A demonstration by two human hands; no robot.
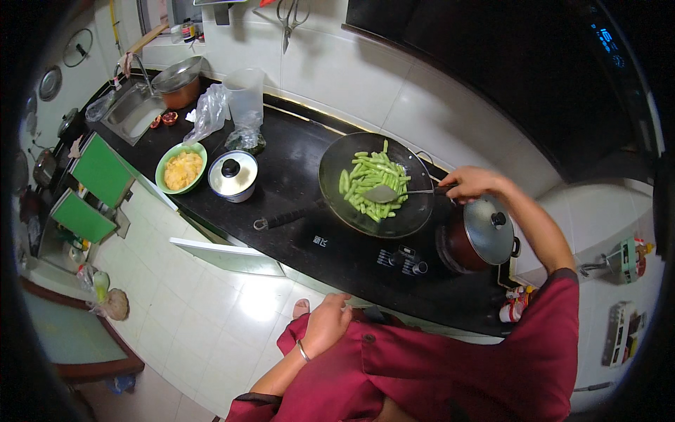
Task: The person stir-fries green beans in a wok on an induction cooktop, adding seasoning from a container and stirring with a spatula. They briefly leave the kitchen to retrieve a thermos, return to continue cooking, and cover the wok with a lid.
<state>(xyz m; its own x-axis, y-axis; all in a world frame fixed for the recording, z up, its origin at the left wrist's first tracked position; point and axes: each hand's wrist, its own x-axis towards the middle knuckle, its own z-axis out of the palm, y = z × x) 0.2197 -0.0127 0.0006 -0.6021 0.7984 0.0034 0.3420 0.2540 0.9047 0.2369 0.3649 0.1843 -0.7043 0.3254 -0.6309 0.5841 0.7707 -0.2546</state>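
Observation:
A black wok [337, 205] on the cooktop holds cut green vegetable pieces [377, 169], which look like beans or a similar vegetable. My right hand [469, 183] is closed around the dark handle of a metal spatula [381, 194]; its blade rests on the green pieces. Below the counter's front edge, my left hand [328, 323] lies against my red garment, its fingers loosely bent. Whether it holds anything is hard to see. The wok's wrapped handle [287, 217] points to the left.
A lidded pot [488, 232] stands right of the wok. To the left are a lidded white bowl [232, 176], a green bowl of yellow food [183, 170], plastic bags [210, 111] and a sink [132, 111]. A cabinet door [227, 255] stands open below the counter.

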